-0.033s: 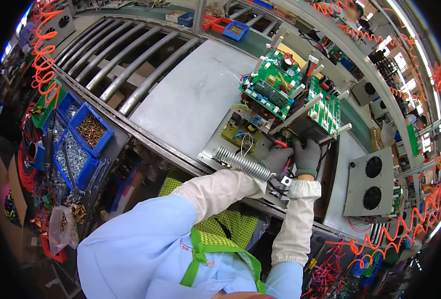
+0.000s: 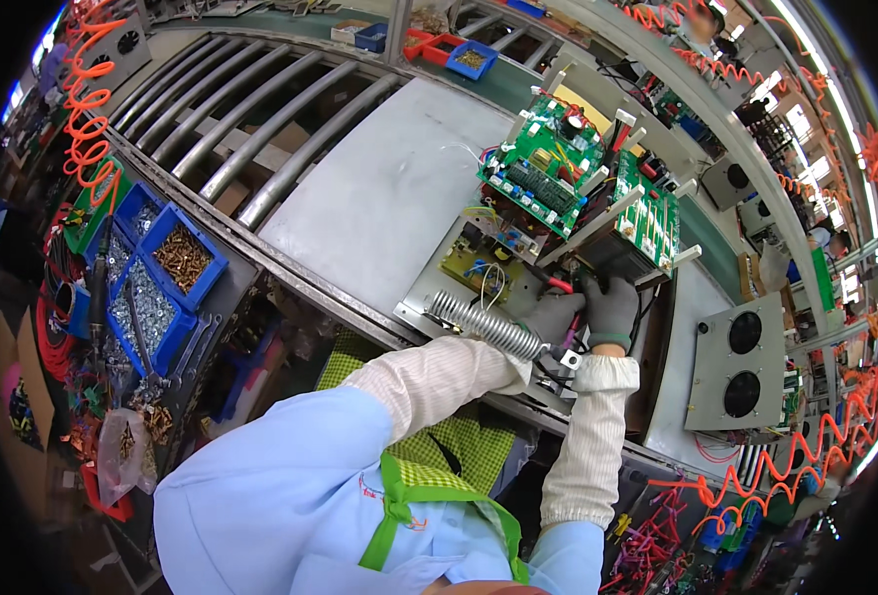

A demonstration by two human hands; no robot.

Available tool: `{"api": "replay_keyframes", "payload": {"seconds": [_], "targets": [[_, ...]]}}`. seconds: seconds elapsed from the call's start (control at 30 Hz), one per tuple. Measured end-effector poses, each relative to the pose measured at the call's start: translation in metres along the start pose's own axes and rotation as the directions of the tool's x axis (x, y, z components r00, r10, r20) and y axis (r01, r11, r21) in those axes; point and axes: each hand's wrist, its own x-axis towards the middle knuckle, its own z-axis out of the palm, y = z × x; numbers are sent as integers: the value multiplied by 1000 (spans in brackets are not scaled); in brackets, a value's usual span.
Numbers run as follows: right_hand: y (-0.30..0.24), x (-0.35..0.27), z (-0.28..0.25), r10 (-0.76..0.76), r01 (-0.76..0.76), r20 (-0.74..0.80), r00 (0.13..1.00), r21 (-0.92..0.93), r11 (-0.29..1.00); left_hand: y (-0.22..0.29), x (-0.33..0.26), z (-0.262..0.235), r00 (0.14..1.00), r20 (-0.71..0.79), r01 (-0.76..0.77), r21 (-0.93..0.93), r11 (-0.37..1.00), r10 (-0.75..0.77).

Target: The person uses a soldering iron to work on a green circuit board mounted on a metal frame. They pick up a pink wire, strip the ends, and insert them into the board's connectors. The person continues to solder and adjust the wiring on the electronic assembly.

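Circuit-board unit (image 2: pixel 543 164) sits along the workbench (image 2: pixel 359 178) near edge, apparently for reach, left hand (image 2: pixel 552 315) and right hand (image 2: pixel 612 312) beside a red lead (image 2: pixel 560 285), finger closure indeterminable.

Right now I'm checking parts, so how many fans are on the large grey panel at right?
2: an upper fan and a lower fan on the grey panel. Its back is hidden.
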Motion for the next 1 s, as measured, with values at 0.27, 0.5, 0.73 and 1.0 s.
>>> {"api": "replay_keyframes", "payload": {"seconds": [0.27, 0.5, 0.73, 1.0], "targets": [[14, 3, 17, -102, 102, 0, 995, -13, 995, -20, 10, 10, 991, 16, 121, -497, 859, -130], [15, -6, 8, -49, 49, -1, 999, 38, 998, 54, -10, -36, 999, -20, 42, 175, 984, -39], [9, -3, 2, -70, 69, 6, 998, 64, 996, 21, -1, -11, 966, 83, 255, -431, 866, -244], [21, 0, 9, -42, 43, 30, 999, -26, 999, 66, -7, -41, 981, 66, 189, -178, 966, -180]]}}
